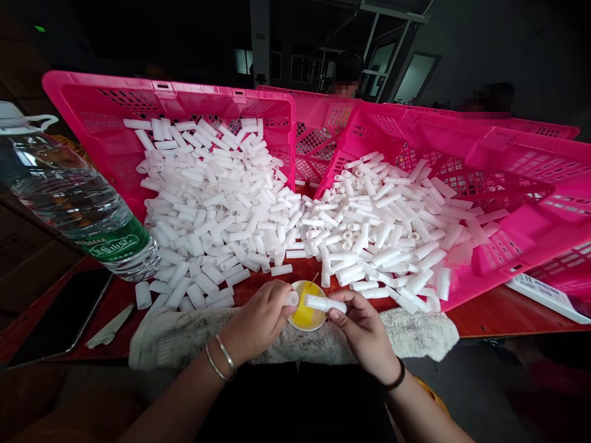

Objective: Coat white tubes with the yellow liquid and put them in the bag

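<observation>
Left hand: your left hand (258,317) has its fingers (282,301) curled tight, pinching a short white tube (292,298).
Right hand: your right hand (362,326) pinches a longer white tube (324,303) between thumb and fingertips.
Place: both tubes meet over the yellow dish (305,317), at the near edge of the worktop (498,311).
Behind: two pink crates (92,107) spill white tubes (221,203).

Both forearms angle inward, the left hand (261,317) and right hand (362,329) curled in a pinching grip.
</observation>
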Available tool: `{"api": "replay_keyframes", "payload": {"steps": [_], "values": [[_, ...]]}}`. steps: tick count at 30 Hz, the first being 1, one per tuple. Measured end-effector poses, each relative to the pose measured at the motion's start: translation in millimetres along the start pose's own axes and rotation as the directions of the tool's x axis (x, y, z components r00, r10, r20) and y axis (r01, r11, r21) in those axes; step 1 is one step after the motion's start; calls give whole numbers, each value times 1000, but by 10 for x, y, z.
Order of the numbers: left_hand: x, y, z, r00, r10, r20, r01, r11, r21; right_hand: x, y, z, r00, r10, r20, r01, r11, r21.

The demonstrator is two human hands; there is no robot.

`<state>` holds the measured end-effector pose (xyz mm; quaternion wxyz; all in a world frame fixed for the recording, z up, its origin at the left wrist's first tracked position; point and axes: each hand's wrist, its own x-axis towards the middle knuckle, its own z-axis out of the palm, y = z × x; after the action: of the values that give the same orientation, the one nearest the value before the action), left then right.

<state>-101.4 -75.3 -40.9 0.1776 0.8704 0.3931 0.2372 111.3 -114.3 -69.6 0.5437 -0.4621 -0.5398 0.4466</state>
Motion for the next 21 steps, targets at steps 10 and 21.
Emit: {"api": "replay_keyframes", "payload": {"steps": [10,21], "values": [[2,453,-122,990,68,127,-84,989,126,88,-466,-57,957,-78,281,196,886,-421],[-40,653,-114,995,81,64,-86,993,78,-7,-396,-122,891,-384,243,454,755,-472]]}}
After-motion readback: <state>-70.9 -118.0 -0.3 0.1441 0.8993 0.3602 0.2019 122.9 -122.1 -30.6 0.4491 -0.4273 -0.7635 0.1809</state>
